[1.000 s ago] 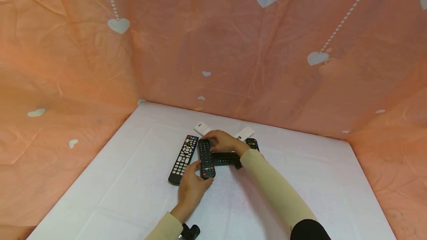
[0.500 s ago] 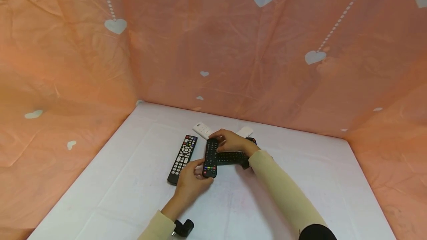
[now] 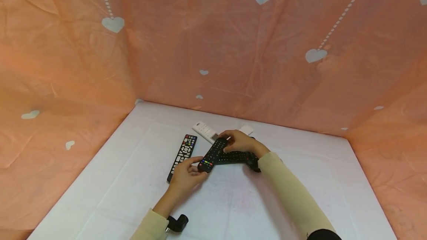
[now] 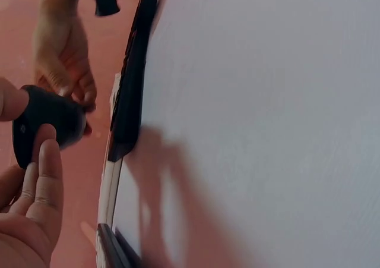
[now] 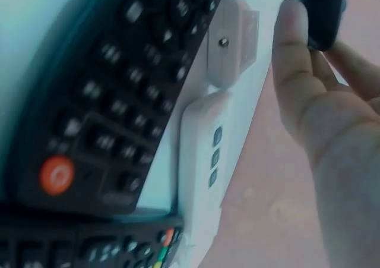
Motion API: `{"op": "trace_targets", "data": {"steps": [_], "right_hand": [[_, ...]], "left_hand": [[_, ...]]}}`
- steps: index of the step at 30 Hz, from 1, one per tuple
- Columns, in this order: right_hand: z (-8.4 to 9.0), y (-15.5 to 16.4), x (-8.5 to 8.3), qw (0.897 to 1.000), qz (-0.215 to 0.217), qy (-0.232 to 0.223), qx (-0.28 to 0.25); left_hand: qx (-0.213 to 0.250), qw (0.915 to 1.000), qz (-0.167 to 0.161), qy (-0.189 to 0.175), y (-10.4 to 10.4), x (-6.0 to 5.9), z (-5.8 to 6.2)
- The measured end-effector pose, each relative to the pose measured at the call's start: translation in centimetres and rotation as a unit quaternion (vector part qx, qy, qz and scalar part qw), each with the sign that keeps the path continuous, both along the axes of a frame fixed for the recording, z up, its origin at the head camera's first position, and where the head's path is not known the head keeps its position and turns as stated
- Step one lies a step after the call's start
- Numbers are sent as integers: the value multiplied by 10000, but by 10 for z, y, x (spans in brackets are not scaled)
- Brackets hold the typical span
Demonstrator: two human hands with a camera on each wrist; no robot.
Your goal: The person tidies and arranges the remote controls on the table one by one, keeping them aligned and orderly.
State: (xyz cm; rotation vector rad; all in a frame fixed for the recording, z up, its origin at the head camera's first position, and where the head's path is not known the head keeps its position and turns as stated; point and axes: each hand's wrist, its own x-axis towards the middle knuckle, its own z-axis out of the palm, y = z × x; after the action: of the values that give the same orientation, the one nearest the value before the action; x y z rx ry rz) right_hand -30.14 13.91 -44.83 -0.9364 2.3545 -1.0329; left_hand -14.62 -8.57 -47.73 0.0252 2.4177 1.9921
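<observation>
**Head view: a black remote held at both ends above a loose pile of remotes**

Head view, with both wrist views as detail; the left hand [image 3: 185, 175] pinches the near end of the black remote [image 3: 213, 154] between thumb and fingertips, the end that bears the coloured buttons; the right hand [image 3: 241, 142] curls its fingers round the far end; the remote is tilted and lies across a second black remote [image 3: 235, 157], which rests crosswise on the white desk [image 3: 293, 180]. A white remote [image 3: 204, 130] lies just behind the pile, and a long black remote with white keys [image 3: 181, 156] lies apart to the left. Risks, as judged from this arrangement: each grip covers only an end, so a slip at either hand could let the remote drop onto the one beneath it; dragging it sideways could carry the lower remote along, since the two appear to touch where they cross; the right hand sits close to the white remote and could nudge it toward the orange backdrop [image 3: 213, 47]; fingers resting on the keypad may press buttons unintentionally. The left wrist view shows the fingertips [image 4: 50, 161] on the rounded end only, a shallow hold.
</observation>
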Motion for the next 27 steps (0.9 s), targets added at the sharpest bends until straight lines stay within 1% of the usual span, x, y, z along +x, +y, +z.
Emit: {"op": "trace_targets", "data": {"steps": [3,5,7,10,14,16,20,23,27], "right_hand": [[0,6,1,9999,-56,93,-60],[0,8,3,9998,-86,70,-138],[1,9,5,9997,-116,28,-235],[2,11,7,9990,-167,-74,-397],[4,13,12,9986,-226,-158,-442],[5,14,14,9985,-226,-186,-455],[7,15,19,9982,-275,-98,-518],[8,14,23,9975,-419,-65,-568],[10,14,28,9955,-603,-220,-699]], "left_hand": [[87,9997,204,74,-5,-1,1],[106,9993,327,121,-10,-2,4],[169,9990,371,205,-14,-4,6],[289,9985,430,202,-21,-8,11],[263,9984,478,161,-30,-13,14],[156,9987,466,126,-35,-15,16],[-22,9992,399,59,-41,-19,18],[86,9997,240,-15,-43,-21,18],[214,9997,82,-98,-44,-26,19]]}}
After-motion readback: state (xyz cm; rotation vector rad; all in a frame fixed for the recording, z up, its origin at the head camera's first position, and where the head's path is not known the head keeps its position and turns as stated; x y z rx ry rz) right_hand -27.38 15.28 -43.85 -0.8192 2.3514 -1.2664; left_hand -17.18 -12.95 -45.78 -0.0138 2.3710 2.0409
